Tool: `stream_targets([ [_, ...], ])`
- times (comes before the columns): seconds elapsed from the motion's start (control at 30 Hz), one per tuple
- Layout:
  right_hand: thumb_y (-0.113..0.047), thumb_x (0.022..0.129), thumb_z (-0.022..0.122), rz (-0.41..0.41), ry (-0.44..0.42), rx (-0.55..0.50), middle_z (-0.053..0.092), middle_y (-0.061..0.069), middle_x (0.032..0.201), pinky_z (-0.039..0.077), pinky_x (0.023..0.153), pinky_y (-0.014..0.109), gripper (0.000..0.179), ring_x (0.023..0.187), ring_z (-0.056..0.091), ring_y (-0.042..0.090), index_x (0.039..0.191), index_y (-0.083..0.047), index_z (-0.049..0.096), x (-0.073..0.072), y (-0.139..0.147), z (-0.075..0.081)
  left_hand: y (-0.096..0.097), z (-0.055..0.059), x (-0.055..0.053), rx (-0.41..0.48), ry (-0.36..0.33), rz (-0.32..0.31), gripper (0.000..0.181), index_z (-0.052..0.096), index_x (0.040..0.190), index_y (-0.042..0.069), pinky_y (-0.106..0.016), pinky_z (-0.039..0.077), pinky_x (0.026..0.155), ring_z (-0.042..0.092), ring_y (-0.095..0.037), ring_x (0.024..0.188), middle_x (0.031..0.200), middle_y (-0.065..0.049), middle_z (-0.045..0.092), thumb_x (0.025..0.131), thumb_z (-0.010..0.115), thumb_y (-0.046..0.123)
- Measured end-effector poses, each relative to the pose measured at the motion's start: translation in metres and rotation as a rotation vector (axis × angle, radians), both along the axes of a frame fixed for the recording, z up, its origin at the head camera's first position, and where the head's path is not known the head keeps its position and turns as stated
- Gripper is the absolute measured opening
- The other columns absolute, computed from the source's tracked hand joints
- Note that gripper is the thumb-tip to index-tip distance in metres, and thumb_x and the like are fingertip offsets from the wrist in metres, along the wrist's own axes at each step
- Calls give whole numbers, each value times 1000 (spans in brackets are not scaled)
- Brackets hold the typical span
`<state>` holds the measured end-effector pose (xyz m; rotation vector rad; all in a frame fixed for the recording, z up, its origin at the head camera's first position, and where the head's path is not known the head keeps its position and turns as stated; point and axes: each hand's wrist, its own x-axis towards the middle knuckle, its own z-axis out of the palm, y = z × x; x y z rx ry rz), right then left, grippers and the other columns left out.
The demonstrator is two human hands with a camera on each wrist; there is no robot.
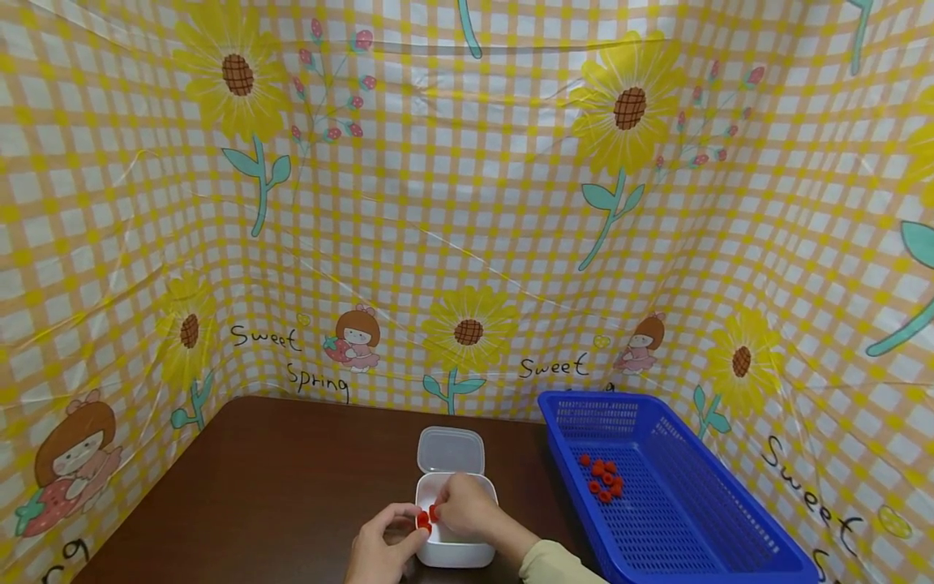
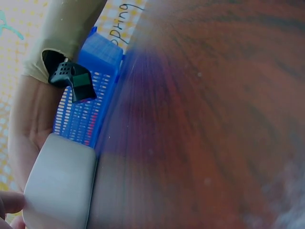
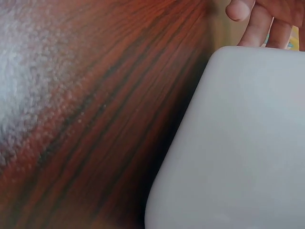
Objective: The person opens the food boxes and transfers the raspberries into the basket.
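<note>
A white lidded box (image 1: 456, 556) stands on the table with its translucent lid (image 1: 452, 451) folded back. My right hand (image 1: 467, 507) reaches over its rim into it, fingers curled, pinching a small red piece (image 1: 434, 513). At the box's left rim, my left hand (image 1: 387, 539) holds small red pieces (image 1: 424, 528) between thumb and index finger. The left wrist view has the box side (image 2: 62, 181) with left fingertips (image 2: 12, 202) beside it. In the right wrist view, left-hand fingers (image 3: 259, 26) show beyond the box wall (image 3: 238, 143). The right fingertips are partly hidden.
A blue plastic basket (image 1: 700, 519) sits to the right, with several red ring-like pieces (image 1: 606, 478) in it. Dark wood table (image 1: 292, 470) extends left of the box. Checked sunflower cloth (image 1: 467, 227) hangs around the back and sides. A black device (image 2: 76, 78) protrudes from the right sleeve.
</note>
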<state>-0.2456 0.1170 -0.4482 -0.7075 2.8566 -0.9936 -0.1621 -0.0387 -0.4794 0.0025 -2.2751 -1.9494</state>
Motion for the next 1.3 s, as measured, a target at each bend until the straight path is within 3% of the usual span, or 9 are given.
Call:
stream_targets([
  [0.4, 2, 79, 69, 19, -58, -19, 63, 1, 64, 33, 49, 22, 6, 56, 43, 8, 75, 3, 74, -4, 4, 21, 2, 3, -2, -2, 6, -5, 32, 69, 112, 4, -28, 53, 54, 70, -18, 75, 98, -13, 72, 84, 80, 15],
  [0.7, 1, 86, 66, 3, -222, -79, 38, -8, 48, 26, 37, 17, 9, 39, 30, 3, 86, 2, 75, -6, 8, 43, -1, 3, -4, -21, 6, -6, 32, 69, 113, 5, -28, 54, 60, 71, -20, 81, 98, -12, 73, 84, 80, 16],
  [0.9, -1, 89, 66, -31, -279, -100, 46, -2, 56, 27, 38, 19, 8, 41, 29, 6, 88, 0, 74, -8, 15, 59, -2, 1, -6, -27, -14, -3, 32, 70, 111, 8, -29, 54, 61, 72, -18, 83, 98, -8, 73, 84, 81, 20],
  [1.1, -2, 91, 66, -71, -287, -105, 59, 4, 70, 29, 39, 20, 9, 43, 31, 7, 90, -1, 75, -12, 23, 71, -1, 1, -6, -2, -37, -1, 31, 70, 110, 8, -31, 53, 58, 70, -17, 79, 96, -7, 72, 83, 82, 20],
  [1.3, -2, 93, 64, -90, -283, -136, 48, -3, 57, 26, 39, 19, 12, 41, 28, 6, 97, 1, 74, -16, 34, 80, -1, 1, -5, -9, -67, 1, 31, 70, 111, 7, -32, 53, 61, 71, -19, 80, 96, -7, 71, 85, 81, 20],
])
